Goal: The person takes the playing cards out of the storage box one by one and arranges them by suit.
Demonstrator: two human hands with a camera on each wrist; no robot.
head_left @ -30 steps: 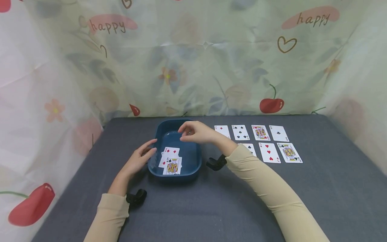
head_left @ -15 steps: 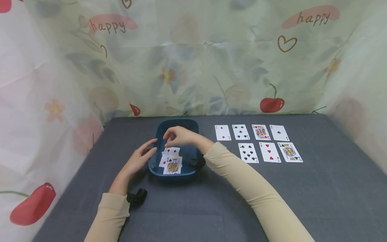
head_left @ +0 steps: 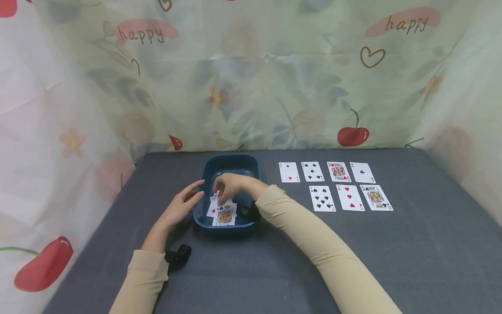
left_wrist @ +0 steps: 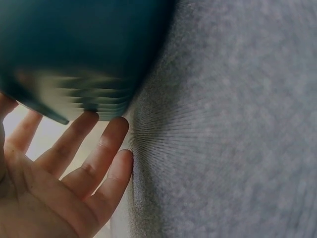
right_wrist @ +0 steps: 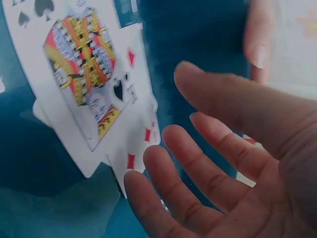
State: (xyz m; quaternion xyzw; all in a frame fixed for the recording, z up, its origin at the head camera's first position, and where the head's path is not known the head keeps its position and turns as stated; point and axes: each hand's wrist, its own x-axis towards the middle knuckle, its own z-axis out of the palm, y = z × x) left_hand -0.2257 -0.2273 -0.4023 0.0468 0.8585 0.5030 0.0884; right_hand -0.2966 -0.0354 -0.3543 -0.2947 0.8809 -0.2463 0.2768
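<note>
A dark blue tray [head_left: 246,220] stands on the table with several overlapping playing cards inside. Uppermost lies a king of spades [head_left: 225,216], face up, partly covering a diamond card [head_left: 211,209]. My right hand [head_left: 232,185] reaches down into the tray, fingertips right over the cards. In the right wrist view that right hand [right_wrist: 223,163] has its fingers loosely bent and thumb apart, with nothing between them. At the tray's left side is my left hand [head_left: 181,206], fingertips at the rim. The left wrist view has the left hand's [left_wrist: 59,183] fingers spread against the outer wall.
To the right of the tray, face-up cards lie in two rows on the grey cloth. The back row includes a two of diamonds [head_left: 289,172] and a red king [head_left: 339,172]; a three of hearts [head_left: 350,197] is in front. A patterned curtain [head_left: 266,87] hangs behind.
My right hand has moved left and down from above the tray's back right to the cards inside it. The left hand and the cards on the table have stayed put.
</note>
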